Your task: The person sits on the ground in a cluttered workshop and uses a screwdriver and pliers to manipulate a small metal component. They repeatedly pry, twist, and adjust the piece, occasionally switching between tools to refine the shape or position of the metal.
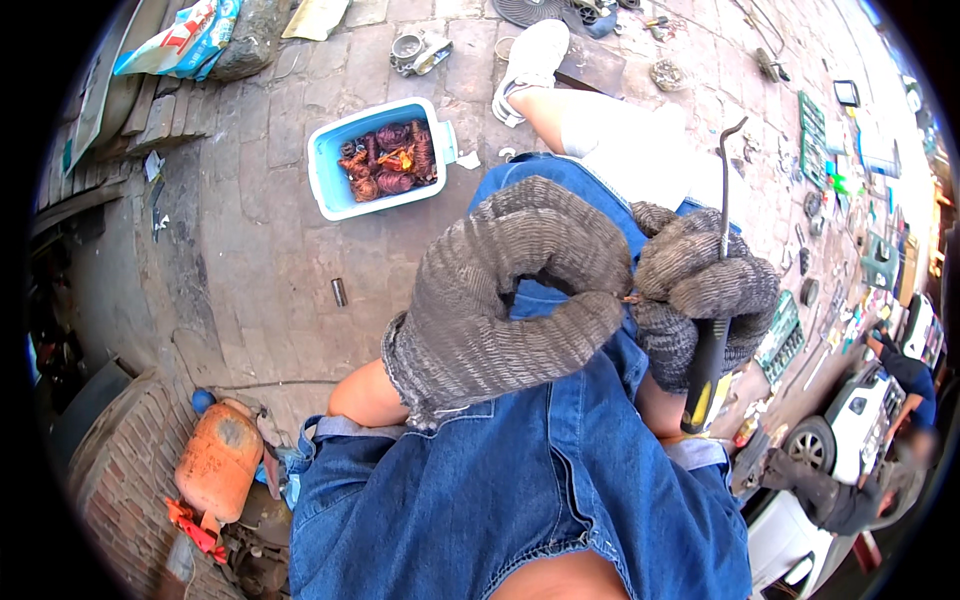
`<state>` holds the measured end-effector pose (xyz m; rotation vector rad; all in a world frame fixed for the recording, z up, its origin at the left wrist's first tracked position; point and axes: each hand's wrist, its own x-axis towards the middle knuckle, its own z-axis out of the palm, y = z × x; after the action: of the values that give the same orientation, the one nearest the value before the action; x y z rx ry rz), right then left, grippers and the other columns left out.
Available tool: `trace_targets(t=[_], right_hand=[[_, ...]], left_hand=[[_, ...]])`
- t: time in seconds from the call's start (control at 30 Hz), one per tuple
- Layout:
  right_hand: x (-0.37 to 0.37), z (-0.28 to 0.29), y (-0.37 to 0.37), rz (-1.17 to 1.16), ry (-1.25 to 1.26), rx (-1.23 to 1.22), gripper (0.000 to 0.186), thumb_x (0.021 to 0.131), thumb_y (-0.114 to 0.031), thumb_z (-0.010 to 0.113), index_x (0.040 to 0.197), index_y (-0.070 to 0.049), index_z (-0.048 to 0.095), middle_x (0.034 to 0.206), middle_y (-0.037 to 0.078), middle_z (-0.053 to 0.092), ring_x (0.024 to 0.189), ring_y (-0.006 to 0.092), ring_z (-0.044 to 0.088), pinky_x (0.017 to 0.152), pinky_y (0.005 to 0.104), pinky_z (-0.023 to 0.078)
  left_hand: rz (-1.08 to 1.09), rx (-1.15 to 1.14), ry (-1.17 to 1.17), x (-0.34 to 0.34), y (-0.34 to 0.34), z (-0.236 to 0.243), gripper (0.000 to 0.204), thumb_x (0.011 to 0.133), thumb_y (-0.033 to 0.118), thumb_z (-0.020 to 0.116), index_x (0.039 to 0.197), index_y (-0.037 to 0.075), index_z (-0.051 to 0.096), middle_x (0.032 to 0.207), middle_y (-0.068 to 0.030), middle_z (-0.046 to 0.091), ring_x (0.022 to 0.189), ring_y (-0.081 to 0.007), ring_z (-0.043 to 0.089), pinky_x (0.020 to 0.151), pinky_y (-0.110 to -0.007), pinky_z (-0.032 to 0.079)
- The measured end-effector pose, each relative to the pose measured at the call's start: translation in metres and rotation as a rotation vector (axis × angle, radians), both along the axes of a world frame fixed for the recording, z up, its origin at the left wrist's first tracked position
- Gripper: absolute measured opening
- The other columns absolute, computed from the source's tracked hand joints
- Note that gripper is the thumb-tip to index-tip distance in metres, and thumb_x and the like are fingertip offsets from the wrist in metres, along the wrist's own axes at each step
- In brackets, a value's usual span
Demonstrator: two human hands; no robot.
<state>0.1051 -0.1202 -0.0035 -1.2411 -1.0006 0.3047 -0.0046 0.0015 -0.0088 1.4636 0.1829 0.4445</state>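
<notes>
My left hand (510, 300), in a grey knit glove, is closed over my lap, thumb and forefinger pinched on a small copper-coloured piece (629, 298), mostly hidden. Beside it my gloved right hand (700, 285) grips a metal hook tool (724, 190) with a black-and-yellow handle (705, 385); its bent tip points up. My right fingertips are close to the copper piece. Beyond my left hand, a light-blue plastic tub (326, 200) holds several bundles of copper wire (390, 160).
Paving (250, 280) bears a short metal cylinder (338, 292), metal parts (420, 55) and green tool cases (812, 140). An orange tank (210, 470) stands by bricks lower left. At right, people (835, 490) are beside white cars (860, 430).
</notes>
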Motion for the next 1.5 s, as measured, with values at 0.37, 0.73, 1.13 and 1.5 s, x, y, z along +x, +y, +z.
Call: trace_targets(t=[0.37,0.73,1.13,1.5], right_hand=[[0.002,-0.005,0.004,0.035,0.017,0.029,0.026,0.067,-0.010,0.071,0.080,-0.009,0.049,0.068,0.008,0.053,0.063,0.0183,0.051,0.074,0.0462,0.045],[-0.005,-0.001,-0.003,-0.097,0.052,-0.061,0.028,0.065,-0.011,0.073,0.080,-0.008,0.050,0.070,0.008,0.055,0.065,0.0177,0.053,0.073,0.0427,0.045],[0.006,0.004,0.001,0.047,-0.145,-0.061,0.024,0.065,-0.009,0.073,0.077,-0.009,0.052,0.068,0.008,0.057,0.065,0.0190,0.054,0.078,0.0447,0.045],[0.005,0.000,0.004,0.069,-0.019,0.007,0.028,0.065,-0.010,0.074,0.080,-0.008,0.051,0.073,0.010,0.057,0.069,0.0200,0.055,0.079,0.0506,0.044]], left_hand=[[0.101,0.290,0.040,0.000,0.004,0.008,0.018,0.064,0.015,0.071,0.080,0.011,0.064,0.099,-0.0066,0.053,0.094,-0.0214,0.050,0.079,-0.034,0.042],[0.077,0.266,-0.001,0.002,0.002,0.008,0.019,0.067,0.015,0.069,0.084,0.010,0.064,0.095,-0.0069,0.054,0.092,-0.0216,0.051,0.077,-0.033,0.044],[0.153,0.301,0.040,0.001,0.001,0.007,0.018,0.063,0.017,0.071,0.079,0.011,0.066,0.087,-0.0054,0.052,0.081,-0.0200,0.050,0.070,-0.033,0.042],[0.200,0.468,-0.012,-0.001,-0.001,0.012,0.021,0.060,0.014,0.072,0.080,0.009,0.065,0.079,-0.0045,0.052,0.074,-0.0187,0.049,0.065,-0.032,0.040]])
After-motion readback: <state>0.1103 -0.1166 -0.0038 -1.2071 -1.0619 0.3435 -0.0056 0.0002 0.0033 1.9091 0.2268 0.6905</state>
